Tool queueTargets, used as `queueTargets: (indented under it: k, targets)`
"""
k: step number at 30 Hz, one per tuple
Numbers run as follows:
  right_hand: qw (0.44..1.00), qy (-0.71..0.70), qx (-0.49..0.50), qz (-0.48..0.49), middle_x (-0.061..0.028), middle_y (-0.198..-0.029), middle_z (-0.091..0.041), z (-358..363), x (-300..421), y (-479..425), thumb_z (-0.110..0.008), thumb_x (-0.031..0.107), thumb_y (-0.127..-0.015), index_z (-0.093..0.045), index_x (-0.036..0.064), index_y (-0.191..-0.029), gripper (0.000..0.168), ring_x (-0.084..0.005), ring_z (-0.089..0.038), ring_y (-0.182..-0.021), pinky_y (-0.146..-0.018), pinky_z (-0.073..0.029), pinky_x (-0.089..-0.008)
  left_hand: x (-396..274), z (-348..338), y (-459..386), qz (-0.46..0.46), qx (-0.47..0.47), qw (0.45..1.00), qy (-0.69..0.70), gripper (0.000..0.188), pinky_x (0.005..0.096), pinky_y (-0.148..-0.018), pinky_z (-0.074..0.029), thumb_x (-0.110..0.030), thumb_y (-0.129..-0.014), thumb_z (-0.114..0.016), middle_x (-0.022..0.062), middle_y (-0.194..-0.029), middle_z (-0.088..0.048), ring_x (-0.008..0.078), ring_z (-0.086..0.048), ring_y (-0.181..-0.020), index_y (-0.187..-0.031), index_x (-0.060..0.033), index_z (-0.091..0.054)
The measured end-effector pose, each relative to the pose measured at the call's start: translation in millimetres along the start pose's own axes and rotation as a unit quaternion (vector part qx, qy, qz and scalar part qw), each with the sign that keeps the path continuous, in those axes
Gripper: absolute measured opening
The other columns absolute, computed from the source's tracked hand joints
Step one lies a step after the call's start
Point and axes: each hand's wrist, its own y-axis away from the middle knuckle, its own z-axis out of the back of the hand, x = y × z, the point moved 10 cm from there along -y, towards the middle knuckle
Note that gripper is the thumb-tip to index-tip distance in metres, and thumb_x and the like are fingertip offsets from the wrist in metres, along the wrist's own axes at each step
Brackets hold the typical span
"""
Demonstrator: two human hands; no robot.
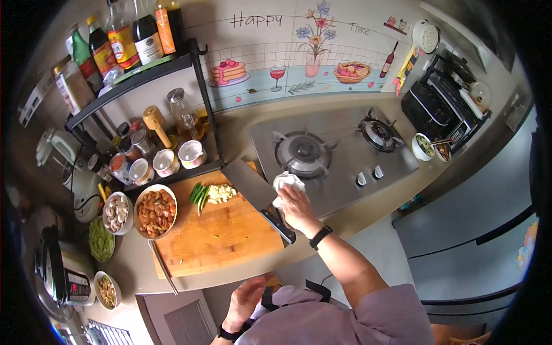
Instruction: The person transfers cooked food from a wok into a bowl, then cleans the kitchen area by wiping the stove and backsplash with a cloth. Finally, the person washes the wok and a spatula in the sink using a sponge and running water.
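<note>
My right hand (294,205) presses a crumpled white cloth or paper towel (285,181) on the front left edge of the steel gas hob (345,181). Beside it a cleaver (250,183) lies across the right side of the wooden cutting board (215,241), its black handle pointing towards me. Chopped garlic (221,193) and cut green onion (199,196) sit near the board's back. My left hand (245,302) is near my body, below the counter's front edge, fingers bent; whether it holds anything is not clear. Metal chopsticks (163,266) rest at the board's left edge.
Bowls of marinated meat (156,212), sliced mushrooms (116,213) and green vegetable (101,239) stand left of the board. Behind is a black rack (129,90) with bottles and jars. A rice cooker (71,276) is at far left, two bowls (422,147) right of the burners (304,153).
</note>
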Motion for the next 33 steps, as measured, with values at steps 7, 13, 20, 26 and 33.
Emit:
queueTargets:
  k: [7, 13, 20, 26, 33]
  targets:
    - [0.998, -0.027, -0.042, 0.035, -0.0132, -0.130, -0.046, 23, -52, 40, -0.049, 0.003, -0.081, -0.050, 0.012, -0.121, 0.041, -0.0303, -0.042, -0.121, -0.102, -0.034, -0.0392, 11, 7, -29, -0.034, 0.050, 0.998, 0.001, 0.023, 0.0228, -0.075, -0.047, -0.002, -0.087, -0.055, 0.0071, -0.096, -0.065, 0.0122, -0.060, -0.090, -0.110, 0.0001, -0.057]
    - [0.964, 0.108, -0.107, -0.220, -0.0175, -0.121, -0.050, 72, -163, 54, -0.053, 0.002, -0.075, -0.052, 0.003, -0.112, 0.038, -0.0319, -0.047, -0.114, -0.099, -0.036, -0.0377, 6, 8, -36, -0.028, 0.077, 0.995, -0.060, 0.025, 0.0243, -0.079, -0.048, 0.005, -0.088, -0.049, 0.0117, -0.094, -0.064, 0.0157, -0.061, -0.090, -0.113, 0.0039, -0.052]
    - [0.996, 0.006, -0.044, -0.083, -0.0156, -0.124, -0.051, 13, -57, 13, -0.051, 0.003, -0.079, -0.051, 0.004, -0.120, 0.041, -0.0307, -0.045, -0.118, -0.101, -0.037, -0.0378, 12, 10, -41, -0.039, 0.085, 0.995, -0.032, 0.022, 0.0260, -0.081, -0.049, -0.001, -0.088, -0.053, 0.0102, -0.098, -0.065, 0.0143, -0.061, -0.093, -0.110, 0.0008, -0.057]
    - [1.000, 0.008, -0.025, -0.002, -0.0125, -0.127, -0.049, 18, -26, 25, -0.050, -0.002, -0.075, -0.053, 0.008, -0.117, 0.043, -0.0303, -0.044, -0.120, -0.100, -0.036, -0.0398, 14, 16, -42, -0.046, 0.091, 0.995, 0.006, 0.023, 0.0265, -0.082, -0.049, -0.002, -0.088, -0.054, 0.0100, -0.097, -0.065, 0.0149, -0.062, -0.093, -0.110, 0.0009, -0.057]
    - [0.975, 0.090, -0.063, -0.193, -0.0117, -0.134, -0.042, 66, -131, 62, -0.050, 0.001, -0.080, -0.049, 0.013, -0.122, 0.044, -0.0292, -0.041, -0.123, -0.100, -0.038, -0.0372, 20, 27, -42, -0.048, 0.068, 0.996, -0.021, 0.025, 0.0264, -0.081, -0.049, 0.000, -0.086, -0.055, 0.0109, -0.097, -0.066, 0.0149, -0.063, -0.090, -0.111, 0.0021, -0.056]
